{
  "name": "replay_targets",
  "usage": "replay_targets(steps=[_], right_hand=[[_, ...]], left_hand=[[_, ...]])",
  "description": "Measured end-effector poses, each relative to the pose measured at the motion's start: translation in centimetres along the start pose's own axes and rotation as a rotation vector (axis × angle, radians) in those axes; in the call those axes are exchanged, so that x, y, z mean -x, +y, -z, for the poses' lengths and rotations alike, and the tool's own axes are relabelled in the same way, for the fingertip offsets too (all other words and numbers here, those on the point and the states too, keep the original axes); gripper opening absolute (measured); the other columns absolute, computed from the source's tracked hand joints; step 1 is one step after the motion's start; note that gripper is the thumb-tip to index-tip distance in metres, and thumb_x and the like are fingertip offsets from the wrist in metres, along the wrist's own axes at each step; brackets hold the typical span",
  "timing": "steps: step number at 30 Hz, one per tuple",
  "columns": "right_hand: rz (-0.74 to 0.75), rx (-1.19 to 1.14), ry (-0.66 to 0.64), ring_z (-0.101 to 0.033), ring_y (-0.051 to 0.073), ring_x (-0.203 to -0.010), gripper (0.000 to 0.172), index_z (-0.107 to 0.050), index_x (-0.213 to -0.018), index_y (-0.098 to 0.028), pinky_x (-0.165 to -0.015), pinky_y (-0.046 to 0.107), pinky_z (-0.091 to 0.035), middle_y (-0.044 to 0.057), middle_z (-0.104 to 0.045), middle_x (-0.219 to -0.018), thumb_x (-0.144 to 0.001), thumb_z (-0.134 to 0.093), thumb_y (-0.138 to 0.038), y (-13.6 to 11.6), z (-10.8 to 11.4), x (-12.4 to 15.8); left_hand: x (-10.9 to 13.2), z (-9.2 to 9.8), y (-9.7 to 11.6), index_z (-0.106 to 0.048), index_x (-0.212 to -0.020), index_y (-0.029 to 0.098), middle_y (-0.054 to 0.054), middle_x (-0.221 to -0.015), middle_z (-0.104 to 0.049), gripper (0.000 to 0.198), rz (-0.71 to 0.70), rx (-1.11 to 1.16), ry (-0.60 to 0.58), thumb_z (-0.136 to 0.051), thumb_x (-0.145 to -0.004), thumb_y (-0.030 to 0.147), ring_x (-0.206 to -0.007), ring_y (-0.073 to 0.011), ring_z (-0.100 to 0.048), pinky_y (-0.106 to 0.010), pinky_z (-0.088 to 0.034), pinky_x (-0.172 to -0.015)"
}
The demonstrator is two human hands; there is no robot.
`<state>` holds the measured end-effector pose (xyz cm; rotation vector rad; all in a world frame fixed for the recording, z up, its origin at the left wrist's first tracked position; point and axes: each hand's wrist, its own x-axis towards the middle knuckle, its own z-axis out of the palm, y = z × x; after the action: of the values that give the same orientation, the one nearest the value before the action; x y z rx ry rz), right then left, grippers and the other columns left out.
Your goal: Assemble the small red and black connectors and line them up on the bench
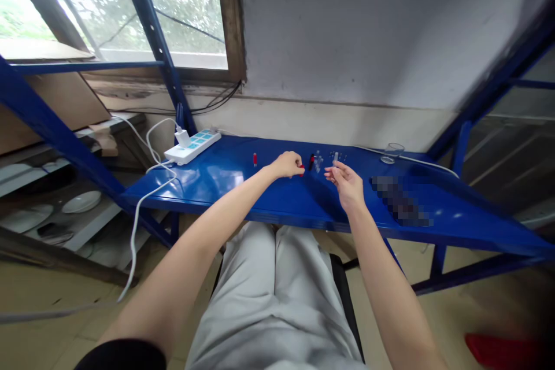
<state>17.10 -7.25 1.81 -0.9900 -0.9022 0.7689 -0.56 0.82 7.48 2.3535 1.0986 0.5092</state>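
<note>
My left hand is closed over the blue tabletop, with a small red piece pinched at its fingertips. To its right, my right hand has curled fingers around the lower end of a small clear tube-like piece. Between the hands lie a small black and red item and a cluster of small clear pieces. Tiny bits are scattered just beyond my right hand. A small red tube with a pale lower end stands left of my left hand.
A white power strip with a plug and cables occupies the table's left end. At the back right is a clear glass. A blurred-out dark object lies right of my right hand. Blue frame posts rise at both sides.
</note>
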Motion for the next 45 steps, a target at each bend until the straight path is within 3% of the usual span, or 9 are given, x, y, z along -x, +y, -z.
replay_targets(steps=[3, 7, 12, 19, 32, 38, 40, 43, 45], right_hand=[[-0.034, 0.088, -0.055, -0.064, 0.016, -0.071, 0.043, -0.061, -0.087, -0.016, -0.068, 0.032, -0.051, 0.006, -0.068, -0.079, -0.060, -0.072, -0.047, 0.6, 0.5, -0.2], [0.014, 0.338, -0.012, -0.061, 0.016, -0.072, 0.040, -0.062, -0.084, -0.015, -0.066, 0.031, -0.049, 0.007, -0.066, -0.080, -0.059, -0.070, -0.046, 1.1, 0.7, -1.2], [0.034, 0.638, -0.032, -0.056, 0.014, -0.061, 0.025, -0.061, -0.076, -0.015, -0.062, 0.028, -0.046, 0.003, -0.063, -0.065, -0.062, -0.065, -0.035, 1.8, 0.6, -3.2], [-0.039, 1.054, -0.098, -0.061, 0.017, -0.069, 0.008, -0.060, -0.068, -0.018, -0.065, 0.028, -0.045, 0.005, -0.066, -0.070, -0.063, -0.064, -0.024, 2.8, -0.2, -4.9], [-0.065, 1.265, -0.107, -0.062, 0.024, -0.088, 0.016, -0.065, -0.082, -0.020, -0.072, 0.032, -0.042, 0.007, -0.068, -0.083, -0.074, -0.058, -0.032, 3.0, -0.6, -4.3], [-0.072, 1.304, -0.124, -0.061, 0.024, -0.089, 0.019, -0.062, -0.086, -0.020, -0.076, 0.035, -0.040, 0.007, -0.067, -0.085, -0.075, -0.056, -0.035, 2.6, -0.5, -3.9], [-0.054, 1.323, -0.121, -0.060, 0.024, -0.088, 0.022, -0.059, -0.090, -0.020, -0.077, 0.037, -0.039, 0.007, -0.066, -0.086, -0.075, -0.057, -0.036, 2.4, -0.4, -3.6], [0.008, 1.317, -0.095, -0.059, 0.025, -0.085, 0.032, -0.052, -0.097, -0.019, -0.077, 0.039, -0.037, 0.007, -0.063, -0.083, -0.073, -0.059, -0.039, 1.7, -0.2, -2.9], [0.078, 1.280, -0.054, -0.059, 0.024, -0.080, 0.035, -0.048, -0.098, -0.019, -0.076, 0.039, -0.037, 0.005, -0.061, -0.080, -0.073, -0.058, -0.042, 1.0, -0.4, -2.3]], left_hand=[[-0.7, -2.2, -0.7, -0.063, -0.073, 0.014, -0.002, -0.065, -0.065, 0.013, 0.071, -0.002, 0.044, -0.062, -0.067, 0.026, -0.050, -0.0109, -0.057, -0.024, -0.047, -0.061], [-1.8, -4.9, -0.9, -0.064, -0.073, 0.016, -0.005, -0.078, -0.067, 0.013, 0.145, -0.015, 0.190, -0.062, -0.067, 0.027, -0.073, -0.0163, -0.062, -0.026, -0.048, -0.071], [-2.8, -7.2, -0.6, -0.062, -0.078, 0.019, -0.005, -0.082, -0.067, 0.013, 0.226, -0.011, 0.270, -0.060, -0.071, 0.029, -0.079, -0.0195, -0.062, -0.029, -0.047, -0.071], [-2.9, -7.3, -0.9, -0.062, -0.076, 0.018, -0.008, -0.084, -0.067, 0.014, 0.241, 0.036, 0.252, -0.063, -0.072, 0.031, -0.082, -0.0198, -0.062, -0.029, -0.046, -0.072], [-3.6, -7.5, -0.8, -0.062, -0.073, 0.018, -0.009, -0.083, -0.067, 0.018, 0.293, -0.014, 0.203, -0.066, -0.071, 0.035, -0.087, -0.0222, -0.062, -0.029, -0.045, -0.072], [-2.5, -5.7, -1.7, -0.059, -0.099, 0.014, -0.010, -0.092, -0.064, 0.040, 0.253, -0.022, 0.166, -0.069, -0.068, 0.037, -0.092, -0.0223, -0.059, -0.030, -0.045, -0.079], [-1.1, -4.1, -2.1, -0.055, -0.108, 0.013, -0.010, -0.098, -0.062, 0.039, 0.156, -0.100, 0.268, -0.062, -0.075, 0.033, -0.095, -0.0219, -0.057, -0.031, -0.044, -0.081], [1.8, -1.1, -2.9, -0.046, -0.123, 0.014, -0.013, -0.114, -0.055, 0.040, -0.002, -0.288, 0.533, -0.046, -0.085, 0.028, -0.105, -0.0222, -0.051, -0.032, -0.039, -0.090], [3.5, 0.9, -3.6, -0.042, -0.129, 0.016, -0.013, -0.120, -0.051, 0.042, -0.005, -0.395, 0.622, -0.037, -0.089, 0.030, -0.108, -0.0238, -0.049, -0.034, -0.037, -0.092]])
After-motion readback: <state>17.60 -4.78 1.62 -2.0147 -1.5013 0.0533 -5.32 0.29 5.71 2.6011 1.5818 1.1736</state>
